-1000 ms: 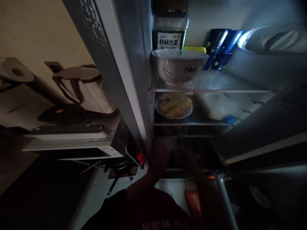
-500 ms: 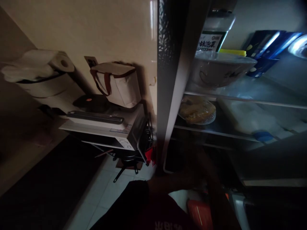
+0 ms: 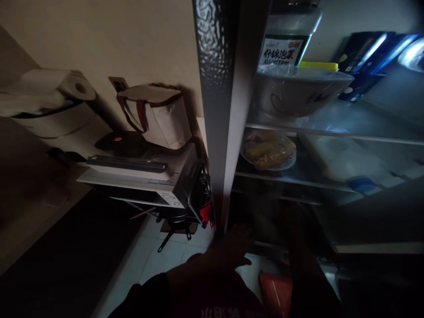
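Head view: showing a microwave point(image 3: 132, 193) at left, then, by the front edge of the refrigerator point(image 3: 218, 163), drawing the left hand point(image 3: 239, 242) back from the right, spreading its fingers, apparently gripping nothing. Next, making out a pale shape point(image 3: 265, 214) between the hands in the dark lower compartment point(image 3: 239, 210), too dim to name. Farther right, keeping the right hand point(image 3: 293, 216) reaching in, remaining too dark to tell its grip. Parting, seemingly leaving the reach to one side alone.

Dim overall. Cool light at upper right, glare streaks on blue containers point(image 3: 366, 51). Warm, dull wall point(image 3: 149, 35), shadow beside bag point(image 3: 168, 119). Left hand point(image 3: 236, 243) murky, right hand point(image 3: 293, 216) nearly lost in dark. Bowl point(image 3: 298, 92) blurred; top-right corner vignetted.
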The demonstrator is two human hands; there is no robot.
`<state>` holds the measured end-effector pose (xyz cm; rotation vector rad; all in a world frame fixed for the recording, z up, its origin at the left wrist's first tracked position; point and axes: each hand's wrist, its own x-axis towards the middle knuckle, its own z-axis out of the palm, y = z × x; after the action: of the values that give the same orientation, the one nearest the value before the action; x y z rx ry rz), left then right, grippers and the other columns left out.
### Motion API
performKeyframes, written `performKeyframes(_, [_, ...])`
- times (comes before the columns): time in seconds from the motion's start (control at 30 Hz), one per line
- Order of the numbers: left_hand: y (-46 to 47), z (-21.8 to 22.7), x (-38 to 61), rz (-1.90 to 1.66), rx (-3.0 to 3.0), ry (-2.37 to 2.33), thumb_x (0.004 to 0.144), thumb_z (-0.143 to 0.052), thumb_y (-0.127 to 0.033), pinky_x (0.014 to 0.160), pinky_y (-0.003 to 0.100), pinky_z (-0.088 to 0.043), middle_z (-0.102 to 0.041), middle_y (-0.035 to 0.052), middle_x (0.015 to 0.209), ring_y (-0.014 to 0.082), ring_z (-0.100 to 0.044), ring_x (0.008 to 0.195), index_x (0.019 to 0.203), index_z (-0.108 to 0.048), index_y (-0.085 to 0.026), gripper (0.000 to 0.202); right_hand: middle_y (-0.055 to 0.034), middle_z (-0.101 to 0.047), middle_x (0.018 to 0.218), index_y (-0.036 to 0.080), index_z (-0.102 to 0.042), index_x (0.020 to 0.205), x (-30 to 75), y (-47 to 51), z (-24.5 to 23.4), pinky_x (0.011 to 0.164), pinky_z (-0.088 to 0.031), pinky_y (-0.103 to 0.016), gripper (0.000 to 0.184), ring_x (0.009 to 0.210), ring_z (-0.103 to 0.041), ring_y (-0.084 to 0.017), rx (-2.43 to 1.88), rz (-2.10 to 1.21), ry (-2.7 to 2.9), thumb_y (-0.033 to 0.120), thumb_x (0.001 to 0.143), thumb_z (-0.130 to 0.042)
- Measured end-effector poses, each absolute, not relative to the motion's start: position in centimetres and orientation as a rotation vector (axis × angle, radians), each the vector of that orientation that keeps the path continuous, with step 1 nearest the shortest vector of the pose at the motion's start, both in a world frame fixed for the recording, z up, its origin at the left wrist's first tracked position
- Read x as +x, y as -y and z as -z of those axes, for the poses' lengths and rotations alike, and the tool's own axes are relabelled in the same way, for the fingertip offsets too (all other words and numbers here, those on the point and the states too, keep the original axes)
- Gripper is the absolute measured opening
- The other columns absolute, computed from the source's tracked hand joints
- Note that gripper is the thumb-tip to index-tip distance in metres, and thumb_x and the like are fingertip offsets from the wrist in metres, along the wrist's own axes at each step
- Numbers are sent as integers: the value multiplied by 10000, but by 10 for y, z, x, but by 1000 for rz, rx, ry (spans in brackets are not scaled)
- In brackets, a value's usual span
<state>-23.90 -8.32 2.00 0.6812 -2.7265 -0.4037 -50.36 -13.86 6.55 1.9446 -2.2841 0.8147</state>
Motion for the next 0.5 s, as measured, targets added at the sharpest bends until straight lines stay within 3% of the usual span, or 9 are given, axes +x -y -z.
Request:
performKeyframes(0.1, [94, -15, -237, 404, 769, 2717, 780, -462, -701, 1118, 576, -240, -385, 217, 1472, 352, -268, 1406, 1398, -380, -126, 848, -106, -553, 1261, 184, -570, 1185, -506, 130, -72, 929, -484, -454, 353, 1091, -558, -241, 1907, -804, 2293, 391, 900, -566])
performKeyframes(0.2, [103, -17, -243, 388, 842, 2692, 770, -413, -741, 1111, 577, -246, -372, 192, 1488, 366, -253, 1407, 1383, -409, -145, 855, -108, -532, 1308, 206, -552, 1222, -497, 116, -72, 967, -451, -506, 359, 1139, -533, -257, 1927, -777, 2279, 386, 911, -536])
performKeyframes(0.37, [122, -35, -259, 352, 948, 2682, 916, -383, -520, 1105, 504, -282, -385, 163, 1486, 321, -278, 1400, 1375, -417, -145, 593, -92, -562, 1330, 267, -632, 1191, -473, 94, -51, 1069, -359, -510, 367, 1257, -455, -305, 2218, -606, 2171, 242, 840, -530])
performKeyframes(0.5, [134, -42, -267, 340, 1048, 2678, 904, -479, -401, 1095, 502, -289, -454, 161, 1429, 319, -374, 1332, 1334, -466, -151, 498, -129, -572, 1327, 218, -635, 1211, -482, 95, -25, 1056, -354, -561, 451, 1241, -487, -325, 2386, -353, 2134, 162, 785, -501])
